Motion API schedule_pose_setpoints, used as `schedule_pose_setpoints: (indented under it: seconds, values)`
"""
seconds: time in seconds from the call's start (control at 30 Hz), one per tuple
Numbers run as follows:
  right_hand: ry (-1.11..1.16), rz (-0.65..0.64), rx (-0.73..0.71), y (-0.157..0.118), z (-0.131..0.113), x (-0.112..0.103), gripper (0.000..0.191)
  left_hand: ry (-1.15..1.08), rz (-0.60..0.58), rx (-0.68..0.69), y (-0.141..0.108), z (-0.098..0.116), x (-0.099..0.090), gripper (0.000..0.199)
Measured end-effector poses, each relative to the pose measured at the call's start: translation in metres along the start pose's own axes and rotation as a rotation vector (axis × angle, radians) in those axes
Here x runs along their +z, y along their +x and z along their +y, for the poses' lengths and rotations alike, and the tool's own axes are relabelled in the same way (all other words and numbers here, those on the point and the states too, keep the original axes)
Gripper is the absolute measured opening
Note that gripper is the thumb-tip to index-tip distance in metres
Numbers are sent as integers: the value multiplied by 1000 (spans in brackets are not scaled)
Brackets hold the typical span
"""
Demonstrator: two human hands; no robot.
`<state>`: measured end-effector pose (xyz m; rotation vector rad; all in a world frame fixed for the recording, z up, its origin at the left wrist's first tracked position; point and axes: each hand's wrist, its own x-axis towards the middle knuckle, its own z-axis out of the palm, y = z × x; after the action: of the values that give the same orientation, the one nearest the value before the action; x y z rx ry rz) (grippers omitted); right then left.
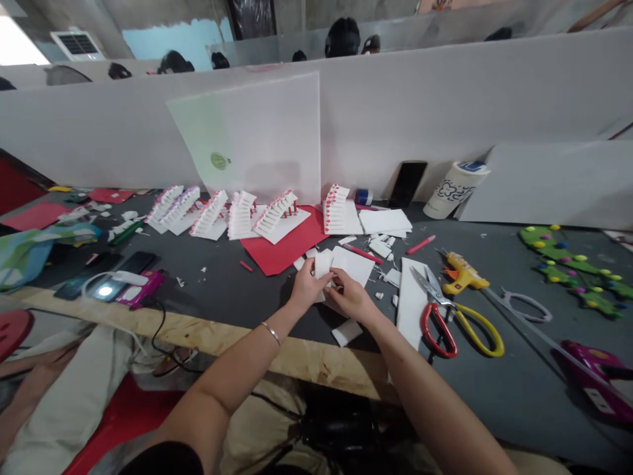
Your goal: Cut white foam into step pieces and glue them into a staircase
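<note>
1. While both hands work close together above the dark grey tabletop [232, 297], the left hand [306, 287] is closed in a pinch on a small white card piece [322, 265], which stands up between the hands.
2. The right hand [352, 297] is curled inward, its fingertips [340, 280] touching the white card at the piece's right side. Whether it is clenched on the piece or only pressing against it cannot be made out.
3. Both forearms reach in from the bottom of the view and angle toward each other, with the wrists just beyond the wooden table edge [316, 356]. A thin metal bangle [271, 333] circles the left wrist.
4. Fingers hide the lower part of the piece, so its full shape is hard to see. A larger white sheet [352, 266] lies just behind the hands, partly covered by them.
5. Red-and-yellow-handled scissors [438, 316] lie just right of the right hand, across a long white strip [409, 300]. A small white offcut [346, 332] lies just below the hands.
</note>
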<state>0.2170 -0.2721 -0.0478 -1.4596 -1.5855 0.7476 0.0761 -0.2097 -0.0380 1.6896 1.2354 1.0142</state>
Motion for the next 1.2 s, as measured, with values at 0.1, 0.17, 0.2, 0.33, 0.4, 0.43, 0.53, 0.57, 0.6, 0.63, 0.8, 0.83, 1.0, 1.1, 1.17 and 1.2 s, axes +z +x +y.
schedule_pose_setpoints:
  seconds: [0.1, 0.17, 0.2, 0.33, 0.4, 0.43, 0.53, 0.57, 0.6, 0.63, 0.8, 0.83, 1.0, 1.1, 1.17, 1.2]
  values:
    - [-93, -19, -110, -6, -4, -29, 41, -52, 110, 2, 9, 4, -16, 36]
    - [-166, -172, -193, -14, -8, -52, 41, -98, 160, -59, 15, 4, -31, 37]
    - [-185, -294, -192, -18, -11, -61, 45, -118, 151, -104, 18, 3, -39, 37]
    - [-341, -631, -158, -30, -28, -69, 52, -136, 46, -243, 22, -2, -57, 36]
    - [-450, -647, -146, -32, -34, -62, 40, -71, 11, -232, 20, -3, -58, 34]
    - [-490, -645, -141, -33, -35, -59, 33, -16, -21, -208, 18, -3, -57, 32]
    - [-522, -633, -136, -32, -34, -52, 20, 202, -157, -120, 14, -2, -55, 27]
    - [-511, -626, -136, -32, -33, -51, 19, 274, -186, -103, 14, -1, -54, 27]
    - [-496, -619, -134, -31, -31, -51, 20, 335, -199, -95, 13, 0, -54, 27]
    - [-480, -611, -131, -31, -30, -50, 20, 384, -198, -96, 13, 0, -55, 27]
    - [-350, -550, -106, -33, -29, -51, 18, 387, -179, -98, 15, 0, -65, 27]
    - [-302, -545, -87, -33, -29, -52, 15, 361, -180, -105, 16, 0, -67, 27]
    - [-72, -453, 7, -26, -25, -58, 9, 150, -254, -201, 14, -3, -77, 32]
    - [-6, -291, 18, -19, -16, -59, 25, 168, -306, -192, 13, -4, -82, 33]
    - [16, -185, 36, -15, -13, -59, 34, 275, -341, -154, 13, -2, -87, 34]
    - [25, -146, 45, -14, -11, -59, 37, 330, -372, -141, 13, -1, -90, 35]
